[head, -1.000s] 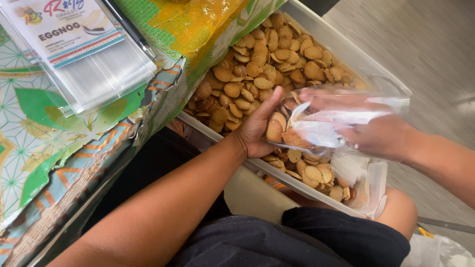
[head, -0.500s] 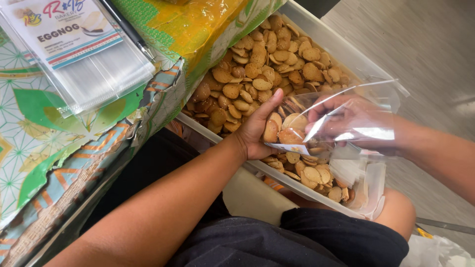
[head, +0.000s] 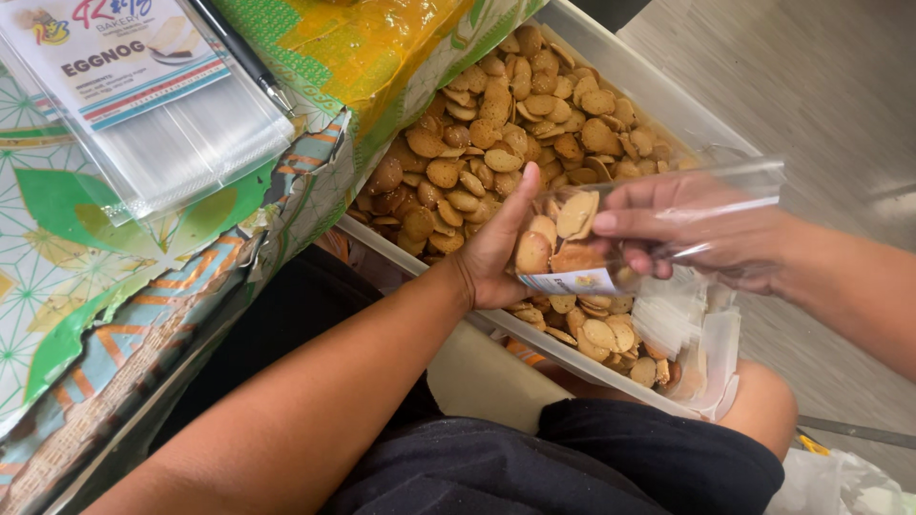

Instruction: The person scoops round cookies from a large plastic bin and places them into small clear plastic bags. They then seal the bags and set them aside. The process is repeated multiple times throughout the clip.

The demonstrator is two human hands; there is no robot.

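Cookies [head: 496, 124] fill the big clear plastic bin [head: 658, 95] that rests on my lap, small round golden-brown ones heaped well up its walls. Beside the bin, on my left, stands a table under a patterned green and orange cloth [head: 114, 286]. On that cloth lies a stack of clear empty bags [head: 181, 143] with a printed label card on top, and a dark pen [head: 243, 57] just beside it. At the near end of the bin a loose pile of small clear bags [head: 692, 334] lies on the cookies.

My left hand [head: 496, 248] is cupped open over the bin, a handful of cookies resting against its fingers. My right hand [head: 697, 229] is closed on the mouth of a small clear bag [head: 592, 229], pinching it between thumb and fingers, just beside the left hand. The bag hangs over the bin and already has several cookies in it, I think four or five, though the glare on the plastic makes the count unsure.
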